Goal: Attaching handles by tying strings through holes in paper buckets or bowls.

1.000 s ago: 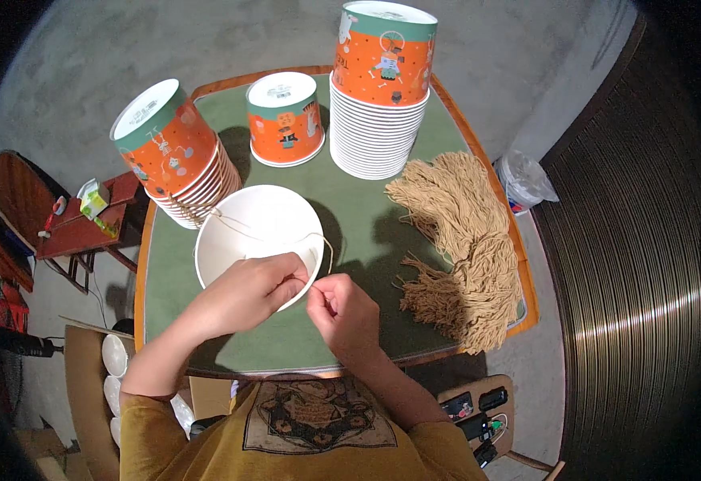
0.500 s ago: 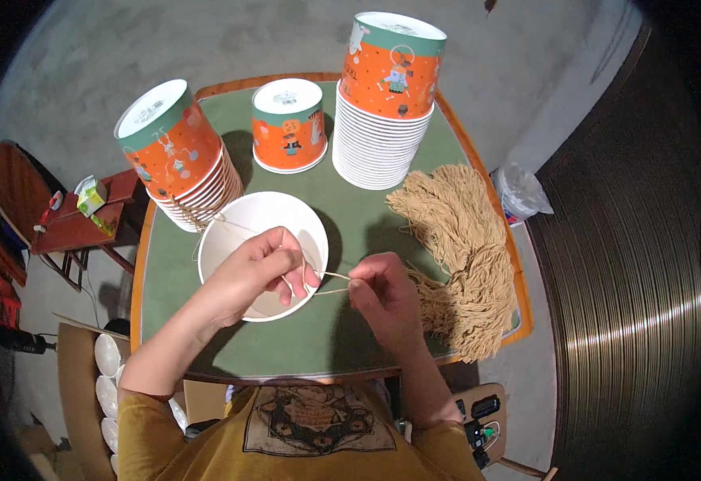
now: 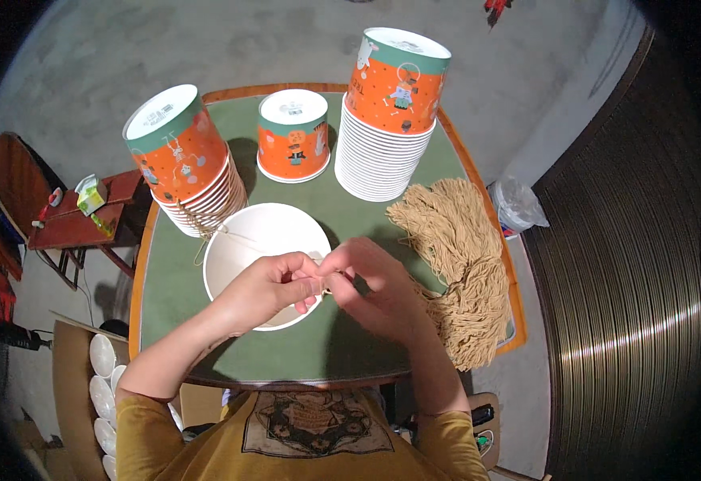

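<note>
A thin tan cord (image 3: 242, 237) runs across the white paper bucket (image 3: 278, 228), whose mouth faces up. Its end goes to my left hand (image 3: 266, 290), closed in a pinch over the bucket's near right rim. My right hand (image 3: 376, 293) meets it there, thumb and forefinger also pinching at the cord; the fingers hide most of the strand between them. At the left, cord is wound against a tilted stack of orange-printed paper buckets (image 3: 178, 152). A thick bundle of tan cord (image 3: 451, 256) lies right of my right hand.
Behind stand one upturned bucket (image 3: 293, 144) and a tall bucket stack (image 3: 394, 104) on the green tabletop (image 3: 166, 321). A clear plastic-lined bin (image 3: 517, 210) sits past the right edge. A carton holding white buckets (image 3: 104, 397) is at lower left.
My right hand has moved left and up to meet my left hand, and the cord loop stretched between them has closed up. The whole view has shifted slightly.
</note>
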A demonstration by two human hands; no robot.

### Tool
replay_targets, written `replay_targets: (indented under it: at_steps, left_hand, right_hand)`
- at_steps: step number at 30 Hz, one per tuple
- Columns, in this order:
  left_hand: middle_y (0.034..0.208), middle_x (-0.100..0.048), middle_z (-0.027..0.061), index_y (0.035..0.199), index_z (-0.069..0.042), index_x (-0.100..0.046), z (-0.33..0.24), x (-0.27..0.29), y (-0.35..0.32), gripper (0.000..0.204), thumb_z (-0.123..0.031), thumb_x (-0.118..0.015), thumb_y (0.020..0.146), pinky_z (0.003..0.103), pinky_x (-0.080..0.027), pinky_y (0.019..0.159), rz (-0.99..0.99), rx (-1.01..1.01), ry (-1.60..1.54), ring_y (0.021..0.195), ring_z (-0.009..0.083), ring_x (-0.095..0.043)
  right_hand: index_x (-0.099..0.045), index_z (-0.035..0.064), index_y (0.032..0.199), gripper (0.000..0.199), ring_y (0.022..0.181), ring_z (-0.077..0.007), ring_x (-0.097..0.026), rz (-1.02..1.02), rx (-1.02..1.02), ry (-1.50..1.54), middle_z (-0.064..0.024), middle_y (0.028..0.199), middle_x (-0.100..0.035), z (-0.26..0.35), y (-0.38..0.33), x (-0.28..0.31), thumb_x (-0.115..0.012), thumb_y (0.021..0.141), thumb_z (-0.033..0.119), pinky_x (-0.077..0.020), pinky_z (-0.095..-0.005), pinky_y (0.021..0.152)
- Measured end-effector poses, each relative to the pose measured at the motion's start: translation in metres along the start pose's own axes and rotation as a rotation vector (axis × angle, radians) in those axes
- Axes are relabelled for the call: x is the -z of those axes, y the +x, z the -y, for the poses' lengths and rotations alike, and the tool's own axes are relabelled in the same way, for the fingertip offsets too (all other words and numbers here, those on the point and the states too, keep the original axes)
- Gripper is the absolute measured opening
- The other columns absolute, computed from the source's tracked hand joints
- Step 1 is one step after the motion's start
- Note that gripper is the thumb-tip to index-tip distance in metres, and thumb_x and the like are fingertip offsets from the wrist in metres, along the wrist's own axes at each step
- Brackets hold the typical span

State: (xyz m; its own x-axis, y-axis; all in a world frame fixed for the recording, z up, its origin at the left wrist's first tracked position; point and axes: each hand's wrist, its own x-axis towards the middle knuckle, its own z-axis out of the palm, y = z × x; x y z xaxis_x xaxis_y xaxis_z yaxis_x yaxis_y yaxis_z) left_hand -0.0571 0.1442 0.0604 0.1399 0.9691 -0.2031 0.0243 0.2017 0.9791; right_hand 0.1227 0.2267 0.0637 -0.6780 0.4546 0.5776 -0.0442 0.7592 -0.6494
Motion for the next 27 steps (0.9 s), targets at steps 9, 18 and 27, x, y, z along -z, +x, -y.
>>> replay_targets:
  at_steps: [9,18,27]
  left_hand:
    - [0.083,-0.058,-0.0017,0.098,-0.002,-0.062,0.001,-0.004,0.006,0.014,-0.015,-0.059,0.094,0.022,-0.044,0.069,0.053,0.024,-0.029,0.073,0.0068,-0.052]
    - [0.08,-0.058,-0.0017,0.096,-0.003,-0.063,0.002,-0.003,0.009,0.013,-0.015,-0.059,0.093,0.022,-0.042,0.066,0.037,0.045,-0.1,0.071,0.0067,-0.051]
    - [0.081,-0.057,-0.0027,0.094,-0.005,-0.061,0.001,-0.001,0.008,0.011,-0.015,-0.058,0.093,0.02,-0.042,0.063,0.036,0.035,-0.077,0.07,0.0047,-0.05]
  right_hand:
    - [-0.056,0.006,0.094,0.014,0.079,-0.0308,-0.059,-0.116,0.002,-0.211,-0.0113,0.083,-0.058,-0.026,-0.009,-0.016,-0.057,0.082,0.001,-0.048,-0.0381,0.073]
    - [-0.055,0.0069,0.096,0.02,0.084,-0.0291,-0.06,-0.237,-0.014,-0.076,-0.0091,0.095,-0.06,-0.024,-0.046,-0.022,-0.066,0.08,0.005,-0.0503,-0.0375,0.074]
    - [-0.056,0.0097,0.089,0.019,0.077,-0.0272,-0.058,-0.254,-0.044,-0.164,-0.0068,0.085,-0.055,-0.023,-0.052,-0.037,-0.071,0.078,0.008,-0.0482,-0.0375,0.066]
